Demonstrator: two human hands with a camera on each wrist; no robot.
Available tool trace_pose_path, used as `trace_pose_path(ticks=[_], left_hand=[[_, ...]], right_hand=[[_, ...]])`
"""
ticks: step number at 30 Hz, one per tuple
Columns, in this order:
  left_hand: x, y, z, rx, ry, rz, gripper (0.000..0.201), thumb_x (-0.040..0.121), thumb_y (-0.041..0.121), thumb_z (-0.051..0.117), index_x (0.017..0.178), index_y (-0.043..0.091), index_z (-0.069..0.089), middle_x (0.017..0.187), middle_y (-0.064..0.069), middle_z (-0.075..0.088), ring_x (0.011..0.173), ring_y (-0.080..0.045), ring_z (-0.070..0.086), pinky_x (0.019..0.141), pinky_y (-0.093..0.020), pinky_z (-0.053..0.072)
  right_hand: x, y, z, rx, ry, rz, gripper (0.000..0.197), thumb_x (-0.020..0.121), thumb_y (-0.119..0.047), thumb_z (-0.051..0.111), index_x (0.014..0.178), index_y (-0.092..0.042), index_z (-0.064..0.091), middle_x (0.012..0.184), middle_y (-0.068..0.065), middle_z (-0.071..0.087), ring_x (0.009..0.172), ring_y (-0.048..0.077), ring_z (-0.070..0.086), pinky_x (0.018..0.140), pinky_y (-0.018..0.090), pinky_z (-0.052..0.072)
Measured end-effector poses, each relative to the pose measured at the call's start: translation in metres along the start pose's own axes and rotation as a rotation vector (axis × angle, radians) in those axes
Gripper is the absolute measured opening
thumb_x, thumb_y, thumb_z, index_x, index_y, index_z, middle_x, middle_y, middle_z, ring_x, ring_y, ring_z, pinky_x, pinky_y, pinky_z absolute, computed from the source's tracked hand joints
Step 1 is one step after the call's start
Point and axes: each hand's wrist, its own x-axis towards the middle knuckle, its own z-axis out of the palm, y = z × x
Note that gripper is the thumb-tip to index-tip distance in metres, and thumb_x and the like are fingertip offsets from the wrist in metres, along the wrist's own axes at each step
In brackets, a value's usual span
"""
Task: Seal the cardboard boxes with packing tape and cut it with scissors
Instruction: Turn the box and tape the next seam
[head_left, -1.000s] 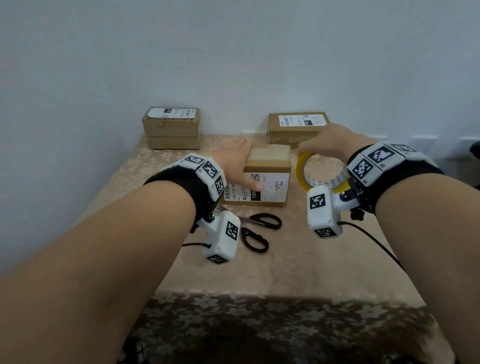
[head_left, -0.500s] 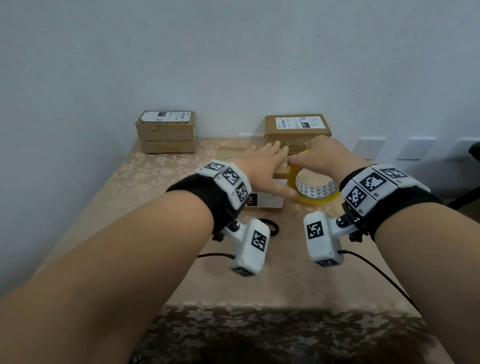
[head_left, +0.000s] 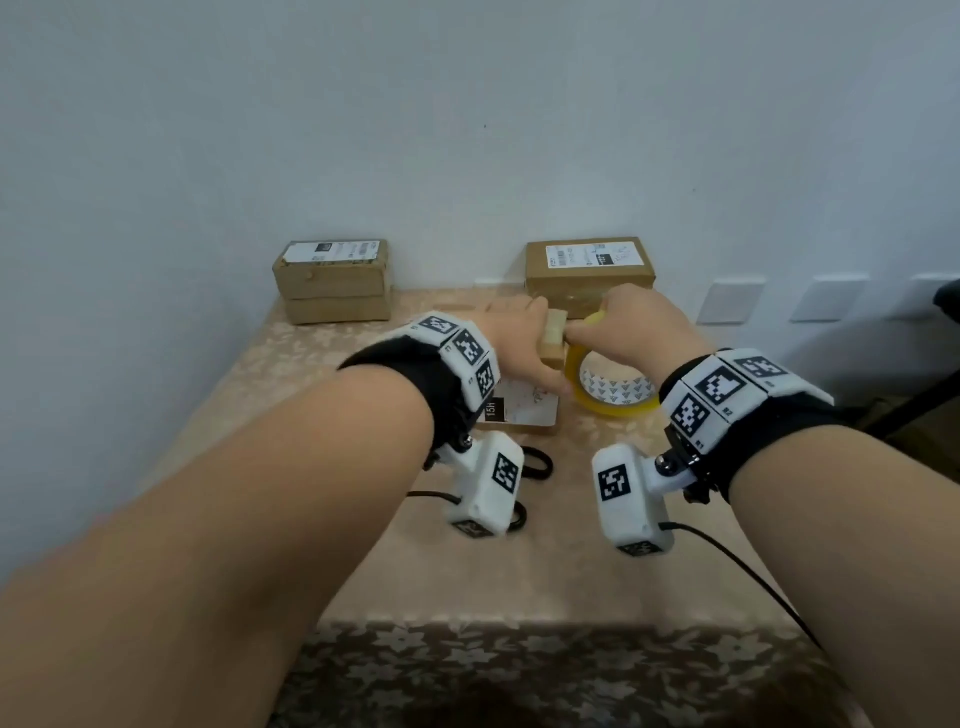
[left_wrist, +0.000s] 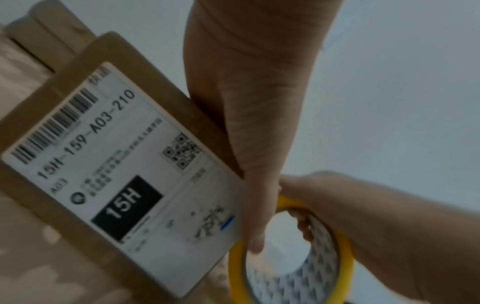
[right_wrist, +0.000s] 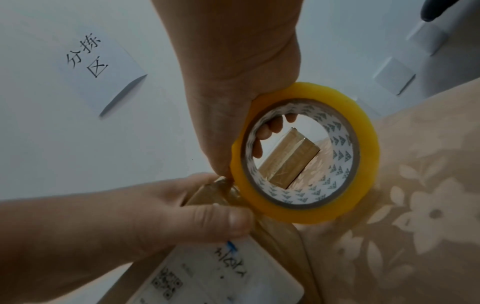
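Observation:
A small cardboard box (head_left: 524, 415) with a white "15H" label (left_wrist: 116, 164) stands mid-table. My left hand (head_left: 519, 343) holds it, fingers over the top and thumb (right_wrist: 221, 218) down the labelled front. My right hand (head_left: 639, 327) grips the yellow tape roll (head_left: 613, 400), fingers through its core (right_wrist: 270, 127). The roll (right_wrist: 363, 144) stands on edge against the box's right top corner, touching my left hand. Whether a tape end sticks to the box is unclear. Black scissors (head_left: 537, 462) lie in front of the box, partly hidden behind my left wrist camera.
Two more cardboard boxes stand against the wall, one at back left (head_left: 335, 283) and one at back right (head_left: 589, 270). The table (head_left: 519, 582) has a beige floral cloth. A handwritten paper note (right_wrist: 98, 67) hangs on the wall.
My left hand has slid from the box's left side onto its top. My right hand has brought the tape roll in against the box's right top corner.

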Motion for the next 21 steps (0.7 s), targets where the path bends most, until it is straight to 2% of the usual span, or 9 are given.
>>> trace_pose_path(ticks=[4, 6, 9, 11, 14, 17, 19, 21], left_hand=[[0.002, -0.002, -0.017, -0.046, 0.027, 0.001, 0.106, 0.057, 0.072, 0.071, 0.136, 0.011, 0.036, 0.134, -0.006, 0.044, 0.119, -0.024, 0.046, 0.101, -0.042, 0.040], [-0.004, -0.009, -0.027, -0.192, 0.145, 0.023, 0.098, 0.058, 0.064, 0.078, 0.132, 0.012, 0.040, 0.125, -0.002, 0.046, 0.113, -0.020, 0.047, 0.098, -0.035, 0.042], [-0.019, -0.021, -0.029, -0.479, 0.341, 0.027, 0.099, 0.063, 0.052, 0.081, 0.138, 0.011, 0.031, 0.129, 0.000, 0.039, 0.117, -0.015, 0.042, 0.097, -0.028, 0.037], [-0.027, -0.031, -0.020, -0.707, 0.419, -0.002, 0.102, 0.060, 0.053, 0.082, 0.138, 0.013, 0.029, 0.128, 0.002, 0.040, 0.116, -0.012, 0.045, 0.098, -0.029, 0.040], [-0.037, -0.048, 0.006, -0.916, 0.456, -0.079, 0.116, 0.046, 0.071, 0.078, 0.138, 0.020, 0.027, 0.126, 0.008, 0.046, 0.114, -0.009, 0.050, 0.100, -0.037, 0.045], [-0.045, -0.065, 0.026, -0.989, 0.469, -0.123, 0.120, 0.041, 0.078, 0.075, 0.137, 0.026, 0.025, 0.126, 0.007, 0.049, 0.114, -0.012, 0.053, 0.098, -0.042, 0.047], [-0.049, -0.072, 0.022, -1.021, 0.476, -0.077, 0.116, 0.046, 0.067, 0.080, 0.138, 0.022, 0.025, 0.130, 0.002, 0.049, 0.117, -0.013, 0.052, 0.099, -0.040, 0.047], [-0.052, -0.078, 0.009, -1.024, 0.453, -0.023, 0.099, 0.055, 0.049, 0.087, 0.133, 0.016, 0.036, 0.129, 0.002, 0.053, 0.117, -0.010, 0.054, 0.099, -0.037, 0.048]], right_hand=[[-0.004, -0.001, -0.011, -0.008, 0.026, -0.024, 0.041, 0.080, -0.053, 0.058, 0.074, -0.013, 0.055, 0.074, 0.001, 0.058, 0.073, 0.022, 0.056, 0.058, 0.030, 0.039], [-0.003, -0.007, -0.028, 0.054, 0.089, -0.032, 0.042, 0.081, -0.053, 0.057, 0.084, -0.011, 0.058, 0.078, 0.000, 0.057, 0.076, 0.022, 0.055, 0.063, 0.031, 0.041], [-0.001, -0.028, -0.064, 0.225, 0.288, -0.081, 0.038, 0.082, -0.048, 0.056, 0.096, -0.013, 0.058, 0.090, 0.002, 0.054, 0.085, 0.023, 0.053, 0.072, 0.034, 0.042], [-0.003, -0.045, -0.081, 0.330, 0.376, -0.150, 0.042, 0.080, -0.053, 0.058, 0.097, -0.015, 0.058, 0.094, 0.003, 0.055, 0.086, 0.023, 0.055, 0.074, 0.037, 0.046], [-0.007, -0.070, -0.081, 0.446, 0.315, -0.196, 0.048, 0.082, -0.059, 0.059, 0.102, -0.015, 0.057, 0.090, -0.003, 0.055, 0.087, 0.019, 0.053, 0.073, 0.033, 0.043], [-0.004, -0.092, -0.066, 0.540, 0.248, -0.220, 0.054, 0.083, -0.060, 0.058, 0.114, -0.016, 0.055, 0.100, -0.004, 0.055, 0.093, 0.016, 0.051, 0.073, 0.027, 0.035], [0.001, -0.107, -0.060, 0.539, 0.230, -0.241, 0.057, 0.082, -0.060, 0.059, 0.119, -0.016, 0.053, 0.104, -0.003, 0.055, 0.095, 0.016, 0.051, 0.074, 0.027, 0.035], [0.006, -0.120, -0.057, 0.506, 0.195, -0.253, 0.058, 0.082, -0.060, 0.060, 0.120, -0.017, 0.053, 0.105, -0.003, 0.054, 0.096, 0.017, 0.051, 0.075, 0.028, 0.036]])
